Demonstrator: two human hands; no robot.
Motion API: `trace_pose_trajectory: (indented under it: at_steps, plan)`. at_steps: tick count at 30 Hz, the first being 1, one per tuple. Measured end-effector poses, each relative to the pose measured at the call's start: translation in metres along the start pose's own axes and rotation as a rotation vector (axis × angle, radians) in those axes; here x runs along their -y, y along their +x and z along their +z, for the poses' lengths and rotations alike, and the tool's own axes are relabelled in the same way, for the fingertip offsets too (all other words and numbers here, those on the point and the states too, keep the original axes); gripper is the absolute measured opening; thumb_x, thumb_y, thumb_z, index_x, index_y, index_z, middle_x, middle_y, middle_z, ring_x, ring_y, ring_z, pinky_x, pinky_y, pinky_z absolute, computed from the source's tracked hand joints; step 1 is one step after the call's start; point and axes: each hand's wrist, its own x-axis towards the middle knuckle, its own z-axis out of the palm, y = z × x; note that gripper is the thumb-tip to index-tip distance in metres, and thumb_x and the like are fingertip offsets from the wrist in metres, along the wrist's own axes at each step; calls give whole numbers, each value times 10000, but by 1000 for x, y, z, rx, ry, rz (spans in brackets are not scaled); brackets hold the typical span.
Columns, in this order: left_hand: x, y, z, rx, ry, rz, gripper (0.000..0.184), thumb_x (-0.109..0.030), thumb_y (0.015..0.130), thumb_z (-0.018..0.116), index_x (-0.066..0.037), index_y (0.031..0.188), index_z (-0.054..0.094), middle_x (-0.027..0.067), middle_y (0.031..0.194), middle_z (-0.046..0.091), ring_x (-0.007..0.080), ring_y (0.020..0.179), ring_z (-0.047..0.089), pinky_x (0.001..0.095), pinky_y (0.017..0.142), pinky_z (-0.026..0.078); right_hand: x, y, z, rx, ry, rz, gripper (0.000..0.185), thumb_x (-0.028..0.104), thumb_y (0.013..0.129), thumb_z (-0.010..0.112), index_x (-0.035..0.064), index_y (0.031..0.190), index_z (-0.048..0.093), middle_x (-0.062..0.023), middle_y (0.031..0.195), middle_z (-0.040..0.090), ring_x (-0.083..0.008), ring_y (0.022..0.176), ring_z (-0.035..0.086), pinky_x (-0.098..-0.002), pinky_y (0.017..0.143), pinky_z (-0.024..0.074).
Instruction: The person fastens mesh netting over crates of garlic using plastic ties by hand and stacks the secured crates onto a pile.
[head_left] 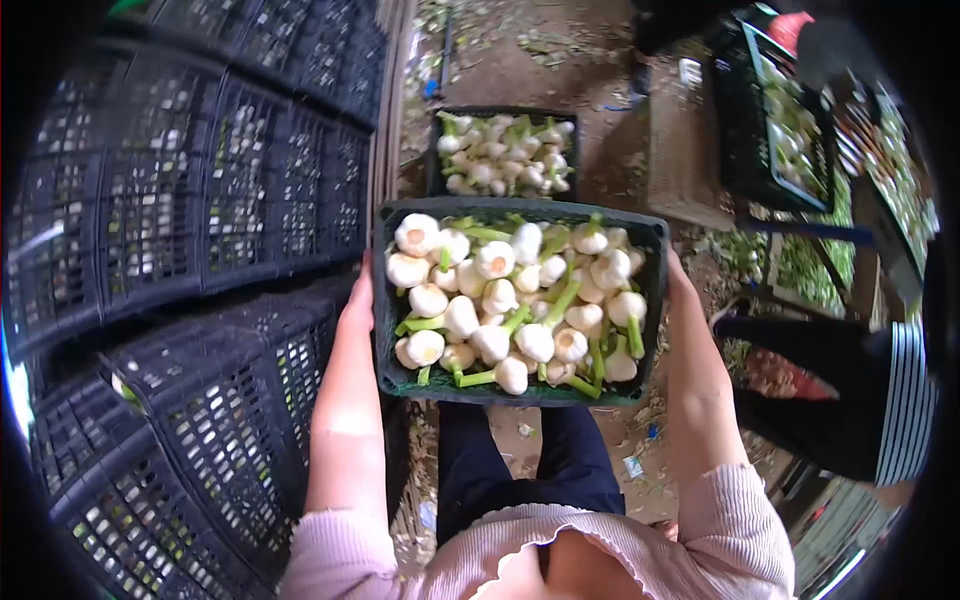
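Note:
Held level in front of my body is a dark plastic crate (520, 209) filled with white garlic bulbs (497, 296) on short green stems. My left hand (360, 296) grips its left end, and my right hand (679, 280) grips the right end. Most of the fingers on both hands are hidden behind the crate walls. Just beyond it, a second dark crate (434, 160) of garlic rests on the ground.
Stacked black crates (235, 400) rise along my left. At right are a green crate (757, 130) of garlic, a wooden box (682, 150) and a person in a striped sleeve (905, 400). Plant scraps litter the dirt floor (540, 60).

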Motion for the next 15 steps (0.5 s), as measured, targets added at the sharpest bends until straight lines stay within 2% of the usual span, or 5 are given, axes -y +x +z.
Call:
trace_pose_trajectory:
  at_steps: [6,8,12,14,15]
  plan:
    - [-37,-15,19,-243,599,-7,440,-472,839,404,-108,1036,555,28,880,594,146,780,549,348,679,454,27,-16,-24,-20,-455,-115,269,279,878,437,67,971,575,-21,789,597,-113,623,555,-252,537,464]
    - [-44,-13,15,-237,616,78,292,-381,857,439,-123,937,551,-25,692,519,84,570,462,257,480,375,24,-7,-31,-78,-463,-95,225,224,870,449,60,962,572,-8,755,590,-93,589,539,-238,495,443]
    - [-77,-11,20,9,357,12,115,-183,854,448,-126,759,479,-81,540,346,35,392,266,194,340,177,45,-8,-15,-176,-462,-201,205,177,845,488,34,947,593,-18,736,594,-99,632,533,-253,526,432]
    - [-82,-2,24,-81,438,185,96,-180,849,497,-117,782,521,-66,543,404,60,390,315,218,351,261,46,1,-20,-414,-867,-522,240,219,848,504,6,907,598,-17,718,584,-92,626,505,-248,544,407]
    - [-70,11,27,-170,459,600,85,-165,836,511,-109,779,538,-42,564,456,81,403,371,241,377,318,46,-5,-28,-490,-875,-596,249,231,848,509,0,886,593,-13,696,567,-91,614,487,-246,543,396]
